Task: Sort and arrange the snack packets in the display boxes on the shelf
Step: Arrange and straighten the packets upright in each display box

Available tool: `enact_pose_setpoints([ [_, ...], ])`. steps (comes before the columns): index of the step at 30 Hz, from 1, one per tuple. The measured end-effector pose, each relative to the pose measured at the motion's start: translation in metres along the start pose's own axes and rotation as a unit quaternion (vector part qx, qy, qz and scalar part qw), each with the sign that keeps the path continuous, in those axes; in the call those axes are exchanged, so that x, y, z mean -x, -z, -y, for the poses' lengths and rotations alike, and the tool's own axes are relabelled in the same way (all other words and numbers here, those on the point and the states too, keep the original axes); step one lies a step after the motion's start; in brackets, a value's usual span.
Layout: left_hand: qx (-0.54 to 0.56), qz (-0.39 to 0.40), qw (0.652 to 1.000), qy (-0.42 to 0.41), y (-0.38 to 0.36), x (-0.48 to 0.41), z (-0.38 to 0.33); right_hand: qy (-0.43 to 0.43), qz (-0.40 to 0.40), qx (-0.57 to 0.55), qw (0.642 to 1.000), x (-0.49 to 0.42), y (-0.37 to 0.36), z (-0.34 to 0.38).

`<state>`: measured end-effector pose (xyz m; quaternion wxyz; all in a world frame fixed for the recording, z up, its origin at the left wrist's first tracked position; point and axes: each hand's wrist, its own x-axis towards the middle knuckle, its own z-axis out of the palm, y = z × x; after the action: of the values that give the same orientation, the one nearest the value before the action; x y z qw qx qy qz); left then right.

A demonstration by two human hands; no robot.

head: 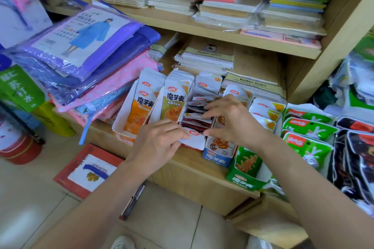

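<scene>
Two hands meet at the middle display box (190,148) on the shelf (194,166). The left hand's (159,141) fingers pinch a white packet (195,138) at its near end. The right hand's (232,119) fingers and thumb curl round red packets (196,124) standing inside.

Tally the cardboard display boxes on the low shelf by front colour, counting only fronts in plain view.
Orange cardboard display box: 1
Blue cardboard display box: 1
Green cardboard display box: 1
Total: 3
Other fronts are covered.

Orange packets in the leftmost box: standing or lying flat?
Standing. The orange packets stand on end in the leftmost box, printed fronts facing out.
</scene>
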<state>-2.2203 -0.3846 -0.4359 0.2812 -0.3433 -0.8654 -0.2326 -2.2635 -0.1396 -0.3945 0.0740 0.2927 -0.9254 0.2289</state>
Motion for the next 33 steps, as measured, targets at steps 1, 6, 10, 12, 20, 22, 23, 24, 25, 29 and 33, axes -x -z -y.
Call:
enact_pose_setpoints([
  [1, -0.001, 0.001, 1.000, -0.001, 0.000, 0.000, 0.000, 0.011, -0.011, 0.014, 1.000, 0.000, -0.002, 0.000],
  [6, 0.005, 0.008, 1.000, 0.009, 0.001, 0.001, 0.000, 0.067, -0.055, 0.087, 0.992, -0.006, -0.022, 0.005],
  [10, 0.003, 0.003, 1.000, 0.015, 0.001, 0.001, -0.002, 0.055, -0.121, 0.081, 0.988, -0.011, -0.028, 0.001],
  [12, 0.004, 0.002, 1.000, 0.016, 0.001, 0.000, -0.003, 0.018, -0.167, 0.074, 0.983, -0.014, -0.024, 0.000],
  [20, 0.010, 0.014, 1.000, 0.023, 0.005, -0.004, -0.001, -0.119, -0.213, 0.010, 0.970, -0.037, -0.001, 0.003],
  [22, 0.014, 0.017, 0.999, 0.026, 0.006, -0.004, -0.001, -0.133, -0.217, 0.008, 0.967, -0.047, 0.006, 0.002],
  [23, 0.015, 0.016, 0.999, 0.028, 0.006, -0.004, -0.001, -0.131, -0.216, 0.018, 0.967, -0.052, 0.008, 0.002],
  [24, 0.016, 0.016, 0.999, 0.030, 0.006, -0.004, -0.001, -0.130, -0.207, 0.035, 0.969, -0.055, 0.008, 0.002],
  [25, 0.016, 0.018, 0.999, 0.032, 0.007, -0.005, -0.001, -0.133, -0.195, 0.054, 0.970, -0.057, 0.007, 0.002],
  [29, 0.018, 0.021, 0.999, 0.032, 0.006, -0.006, -0.001, -0.114, -0.218, 0.121, 0.962, -0.053, 0.007, -0.003],
  [33, 0.005, 0.014, 0.999, 0.032, 0.003, -0.009, -0.004, -0.102, -0.140, 0.103, 0.979, -0.049, 0.017, -0.009],
])
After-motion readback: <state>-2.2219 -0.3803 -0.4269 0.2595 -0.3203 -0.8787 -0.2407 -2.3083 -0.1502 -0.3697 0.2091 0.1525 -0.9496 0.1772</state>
